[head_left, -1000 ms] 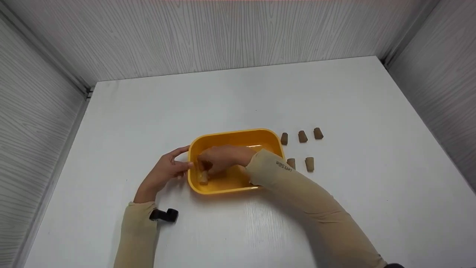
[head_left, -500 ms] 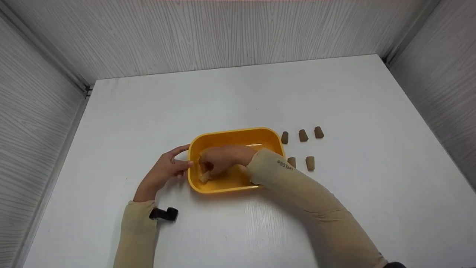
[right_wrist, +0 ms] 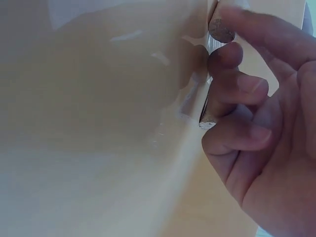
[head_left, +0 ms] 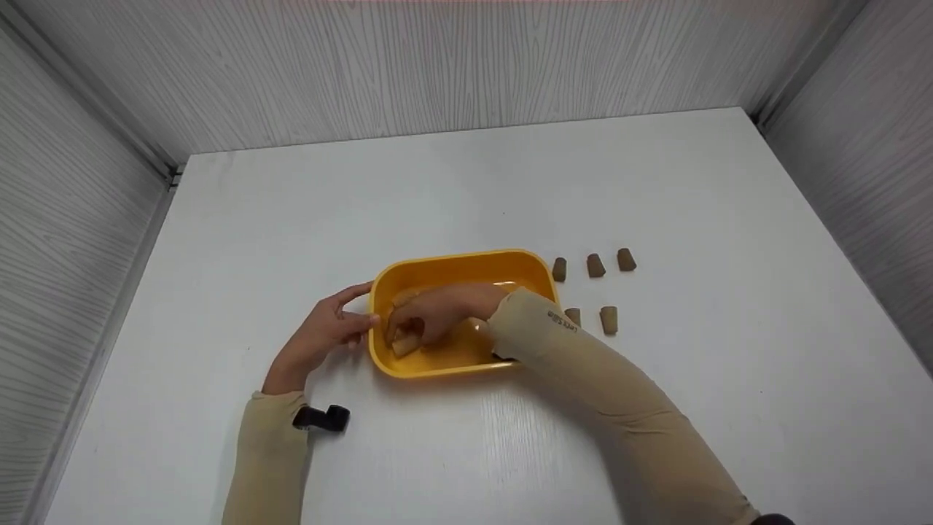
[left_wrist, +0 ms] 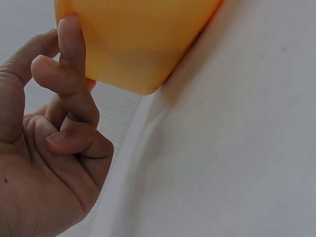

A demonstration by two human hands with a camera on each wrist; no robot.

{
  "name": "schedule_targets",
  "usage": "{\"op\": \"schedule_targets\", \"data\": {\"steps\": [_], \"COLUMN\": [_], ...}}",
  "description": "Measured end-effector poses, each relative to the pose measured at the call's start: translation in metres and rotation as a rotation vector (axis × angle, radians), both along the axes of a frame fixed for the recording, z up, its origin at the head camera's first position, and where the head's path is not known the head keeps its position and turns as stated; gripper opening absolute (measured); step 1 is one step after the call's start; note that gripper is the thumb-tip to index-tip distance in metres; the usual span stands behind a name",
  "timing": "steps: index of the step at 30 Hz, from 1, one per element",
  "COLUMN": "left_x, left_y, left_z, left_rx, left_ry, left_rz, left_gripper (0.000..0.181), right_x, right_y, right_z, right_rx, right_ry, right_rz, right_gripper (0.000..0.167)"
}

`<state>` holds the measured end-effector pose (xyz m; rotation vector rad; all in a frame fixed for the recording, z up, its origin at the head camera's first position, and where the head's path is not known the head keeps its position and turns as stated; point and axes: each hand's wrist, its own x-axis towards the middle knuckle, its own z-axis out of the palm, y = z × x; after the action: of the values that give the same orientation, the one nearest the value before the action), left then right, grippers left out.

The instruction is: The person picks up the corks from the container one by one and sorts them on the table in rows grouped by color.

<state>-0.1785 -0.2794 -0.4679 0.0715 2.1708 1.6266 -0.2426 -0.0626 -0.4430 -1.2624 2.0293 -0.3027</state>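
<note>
A yellow tray [head_left: 446, 372] stands on the white table. At its left end the left hand [head_left: 317, 337] grips the rim, thumb at the inner edge and other fingers outside; the left wrist view shows that hand [left_wrist: 59, 123] against the tray wall [left_wrist: 133, 54]. Inside the tray, the right hand [head_left: 437, 310] has thumb and curled fingers around a tan cork-like piece [head_left: 406, 345]. Another piece [head_left: 403, 297] lies just beyond the knuckles. In the right wrist view the right hand [right_wrist: 269, 108] has its thumb on one piece [right_wrist: 221, 30], with another [right_wrist: 207, 123] behind the curled fingers.
Right of the tray several similar pieces lie on the table, among them one at the back [head_left: 625, 259] and one nearer [head_left: 609, 320]. The right sleeve [head_left: 612, 379] crosses the tray's right end. Grey wood-grain panels [head_left: 452, 65] border the table.
The right fingers have shifted slightly toward the near left corner of the tray, around the nearer piece, which has turned slantwise. The piece behind the knuckles shows more. The left hand has stayed put.
</note>
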Motion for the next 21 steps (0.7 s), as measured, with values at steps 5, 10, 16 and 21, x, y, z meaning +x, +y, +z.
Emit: {"op": "schedule_targets", "data": {"steps": [5, 10, 16, 21], "left_x": [0.0, 0.0, 0.001, 0.001], "left_y": [0.0, 0.0, 0.0, 0.0], "left_z": [0.002, 0.003, 0.001, 0.001], "left_rx": [-0.011, -0.013, 0.002, -0.015], "left_ry": [0.008, 0.008, 0.004, 0.007], "left_rz": [0.001, 0.002, 0.002, -0.002], "left_gripper": [0.068, 0.069, 0.066, 0.067], "right_x": [0.0, 0.0, -0.006, -0.013], "right_y": [-0.001, 0.0, 0.012, 0.03], "right_z": [0.003, 0.008, 0.02, 0.037], "right_rx": [-0.013, -0.015, -0.109, -0.244], "right_ry": [0.024, 0.022, 0.032, -0.034], "right_rz": [0.018, -0.018, -0.14, -0.233], "right_gripper": [0.03, 0.029, 0.028, 0.038]}}
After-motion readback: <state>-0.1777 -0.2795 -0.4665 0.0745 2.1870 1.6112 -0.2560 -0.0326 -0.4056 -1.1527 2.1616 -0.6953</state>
